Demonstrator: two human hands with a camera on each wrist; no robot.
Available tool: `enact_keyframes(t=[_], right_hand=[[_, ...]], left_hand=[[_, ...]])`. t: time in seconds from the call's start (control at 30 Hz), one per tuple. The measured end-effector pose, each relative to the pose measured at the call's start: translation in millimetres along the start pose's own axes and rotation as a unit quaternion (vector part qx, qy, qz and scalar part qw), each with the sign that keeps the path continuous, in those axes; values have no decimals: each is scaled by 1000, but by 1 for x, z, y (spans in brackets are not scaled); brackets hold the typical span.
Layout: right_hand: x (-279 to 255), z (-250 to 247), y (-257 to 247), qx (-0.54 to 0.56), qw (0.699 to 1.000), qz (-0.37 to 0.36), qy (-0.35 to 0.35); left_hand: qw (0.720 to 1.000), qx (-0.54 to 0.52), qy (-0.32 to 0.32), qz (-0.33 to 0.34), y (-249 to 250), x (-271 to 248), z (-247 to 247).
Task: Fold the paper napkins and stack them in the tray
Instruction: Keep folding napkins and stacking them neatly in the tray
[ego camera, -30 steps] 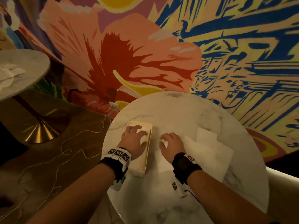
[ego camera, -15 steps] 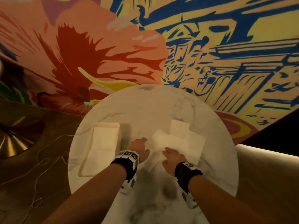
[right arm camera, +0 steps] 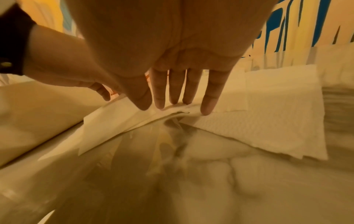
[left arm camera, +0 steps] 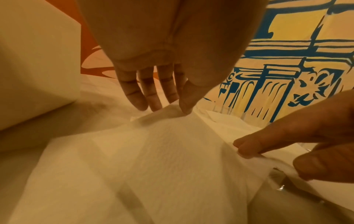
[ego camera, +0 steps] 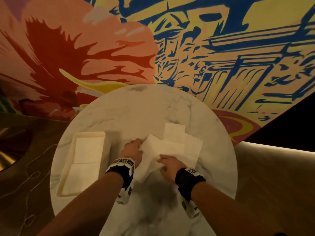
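A cream rectangular tray lies on the left of the round marble table, with folded white napkins in it. An unfolded white napkin lies askew at the table's middle, between my hands. My left hand pinches its far left corner, thumb on top, as the left wrist view shows. My right hand holds its near right edge between fingers and thumb. That edge is lifted slightly off the marble.
A loose pile of more white napkins sits just beyond and to the right of my hands. A painted mural wall rises behind the table. A brown floor with a thin cable lies to the left, and a pale curved seat to the right.
My left hand left the tray and crossed right to the napkin's far corner. My right hand shifted onto the napkin's near edge. The head view swung right and down.
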State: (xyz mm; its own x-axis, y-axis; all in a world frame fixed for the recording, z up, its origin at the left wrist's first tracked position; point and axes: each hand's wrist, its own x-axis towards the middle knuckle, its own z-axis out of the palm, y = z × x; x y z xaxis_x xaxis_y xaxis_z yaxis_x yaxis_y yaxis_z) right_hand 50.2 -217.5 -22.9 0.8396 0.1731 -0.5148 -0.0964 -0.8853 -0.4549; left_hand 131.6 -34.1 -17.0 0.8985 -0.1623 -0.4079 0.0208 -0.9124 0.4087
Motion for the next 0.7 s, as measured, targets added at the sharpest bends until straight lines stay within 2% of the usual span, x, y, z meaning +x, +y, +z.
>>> enact_keyframes(t=[0.1, 0.2, 0.23, 0.3, 0.37, 0.43, 0.53, 0.7], right_hand=[[-1, -4, -2, 26, 999, 1, 35], [0, -10, -4, 75, 990, 21, 113], [0, -12, -6, 141, 981, 40, 130], [1, -16, -12, 304, 941, 68, 133], [2, -20, -18, 382, 912, 66, 129], [4, -25, -26, 393, 907, 39, 145], [5, -32, -39, 387, 899, 11, 207], [5, -43, -61, 357, 897, -8, 259]], left_hand=[[999, -47, 18, 4, 1, -4, -9], [992, -122, 33, 6, 4, -9, -17], [988, -147, 43, 11, 5, -11, -21], [980, -186, 70, 26, 8, -17, -29], [973, -205, 94, 46, 10, -24, -37], [967, -224, 105, 61, 11, -30, -44], [961, -242, 115, 74, 10, -39, -55], [963, -210, 152, 75, -2, -54, -73]])
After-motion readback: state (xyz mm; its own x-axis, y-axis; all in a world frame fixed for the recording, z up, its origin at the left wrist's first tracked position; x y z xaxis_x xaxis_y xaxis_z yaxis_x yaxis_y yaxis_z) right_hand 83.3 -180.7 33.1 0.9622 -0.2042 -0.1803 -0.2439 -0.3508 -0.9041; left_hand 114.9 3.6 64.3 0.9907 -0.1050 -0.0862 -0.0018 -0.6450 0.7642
